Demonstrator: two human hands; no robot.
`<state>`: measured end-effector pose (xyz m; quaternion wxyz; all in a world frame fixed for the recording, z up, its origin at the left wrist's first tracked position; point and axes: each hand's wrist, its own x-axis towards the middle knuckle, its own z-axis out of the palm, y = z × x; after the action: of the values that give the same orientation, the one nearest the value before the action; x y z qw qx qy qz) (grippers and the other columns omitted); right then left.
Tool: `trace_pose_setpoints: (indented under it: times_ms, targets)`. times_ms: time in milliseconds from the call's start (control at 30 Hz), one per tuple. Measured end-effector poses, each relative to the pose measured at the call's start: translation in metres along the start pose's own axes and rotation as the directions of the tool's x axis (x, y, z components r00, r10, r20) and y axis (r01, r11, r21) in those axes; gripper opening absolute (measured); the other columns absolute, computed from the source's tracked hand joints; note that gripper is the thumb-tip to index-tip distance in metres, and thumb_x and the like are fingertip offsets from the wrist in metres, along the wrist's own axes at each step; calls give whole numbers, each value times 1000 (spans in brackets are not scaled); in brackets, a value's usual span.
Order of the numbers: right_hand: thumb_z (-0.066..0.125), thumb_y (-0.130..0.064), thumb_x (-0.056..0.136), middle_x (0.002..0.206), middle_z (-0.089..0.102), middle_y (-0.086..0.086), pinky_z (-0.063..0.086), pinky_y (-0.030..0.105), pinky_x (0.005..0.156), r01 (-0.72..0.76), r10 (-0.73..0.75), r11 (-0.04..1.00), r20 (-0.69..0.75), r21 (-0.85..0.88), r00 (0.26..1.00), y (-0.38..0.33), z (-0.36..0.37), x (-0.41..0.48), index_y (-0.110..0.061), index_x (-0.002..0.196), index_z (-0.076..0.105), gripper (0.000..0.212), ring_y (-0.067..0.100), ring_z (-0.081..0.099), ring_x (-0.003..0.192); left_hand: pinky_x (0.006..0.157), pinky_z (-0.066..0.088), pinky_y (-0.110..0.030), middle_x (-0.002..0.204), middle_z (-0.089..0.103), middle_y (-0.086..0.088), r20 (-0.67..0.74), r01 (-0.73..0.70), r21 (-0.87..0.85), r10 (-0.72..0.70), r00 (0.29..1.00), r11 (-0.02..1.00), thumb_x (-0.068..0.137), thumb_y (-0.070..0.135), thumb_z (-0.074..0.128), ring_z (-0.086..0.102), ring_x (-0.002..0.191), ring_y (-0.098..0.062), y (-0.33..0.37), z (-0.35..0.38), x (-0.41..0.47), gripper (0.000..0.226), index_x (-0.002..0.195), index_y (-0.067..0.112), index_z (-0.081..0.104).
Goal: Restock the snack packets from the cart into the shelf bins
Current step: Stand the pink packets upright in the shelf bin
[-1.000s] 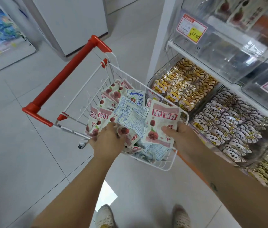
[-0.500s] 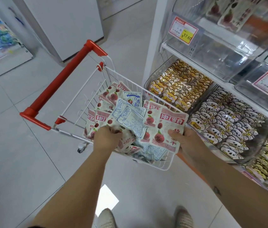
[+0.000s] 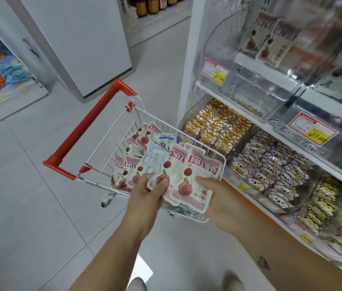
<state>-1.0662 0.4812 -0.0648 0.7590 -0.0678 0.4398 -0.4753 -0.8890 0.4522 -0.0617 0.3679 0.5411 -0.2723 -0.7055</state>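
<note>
Glossy pink-and-white flat packets (image 3: 189, 185) fan over the wire cart (image 3: 187, 133), pinched by left hand (image 3: 148, 194) and right hand (image 3: 221, 199).

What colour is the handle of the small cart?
The cart handle is red; the head view shows it best.

The front snack packet (image 3: 195, 185), at centre frame, carries a red banner with the white characters 网红零食, and lower on its right side the red characters 果干. The second packet (image 3: 172, 164), just left of it and partly covered, shows only 网红 on the same red banner, as does a third packet (image 3: 132, 164) further left. A blue-printed packet back (image 3: 154, 158) bears fine print too small to read. On the clear upper bin (image 3: 250, 95), right of centre, a red-edged price tag (image 3: 215, 72) has a yellow patch reading 17.60. A second price tag (image 3: 313, 129), at the right, has a yellow patch whose number is blurred. Small tags (image 3: 240, 185) lower right are unreadable.
</note>
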Motion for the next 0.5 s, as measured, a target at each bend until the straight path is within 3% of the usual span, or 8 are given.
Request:
trace_pose_setpoints:
  times_ms: [67,133,200,300,400,467,500]
  targets:
    - [87,-18,65,135,61,21,43,57,107,43,-43,999,3,-18,999,-8,-5,-10,-8,138,56,79,41,59,123,88,56,-41,111,74,-17,48,25,-11,-25,999,1000,99,3,58,73,101,-31,-4,15,-3,15,113,8,61]
    - [78,-16,79,135,61,20,43,55,107,82,-81,996,38,-25,996,-17,-10,-22,-7,139,55,64,39,59,124,79,59,-35,106,74,-16,92,40,28,-43,995,999,98,2,59,73,93,-26,-7,27,-5,11,108,7,59]
    - [63,-6,90,130,64,20,54,49,96,123,-122,992,34,-33,992,-25,-13,-34,-7,136,58,46,36,63,119,72,59,-30,101,71,-15,143,49,95,-63,988,994,93,2,67,72,85,-22,-7,37,-8,14,99,11,57]
    - [58,0,91,124,68,21,59,45,84,180,-178,981,35,-74,983,-34,-16,-47,-4,130,60,39,37,68,111,90,57,-45,115,73,-10,289,35,270,-116,950,962,80,13,80,72,102,-28,-2,47,-9,40,115,19,61]
    - [72,-5,87,133,61,24,48,59,101,185,-185,972,16,-144,983,-48,-24,-54,-4,138,53,54,42,60,122,91,57,-36,113,75,-6,419,88,264,-196,886,961,96,-1,59,72,104,-21,17,61,-11,34,126,15,64]
    - [81,-14,80,138,56,28,37,68,107,195,-199,965,-4,-174,980,-61,-28,-64,-3,139,50,68,48,53,127,97,54,-37,111,75,-7,432,36,332,-186,883,942,102,12,54,71,104,-23,29,74,-11,23,118,7,69]
    - [84,-15,78,138,55,28,36,68,108,203,-206,962,6,-184,979,-67,-29,-68,-3,139,50,71,48,53,128,96,53,-37,104,75,-6,422,-39,406,-149,894,913,102,23,56,70,97,-24,33,82,-10,28,112,1,69]
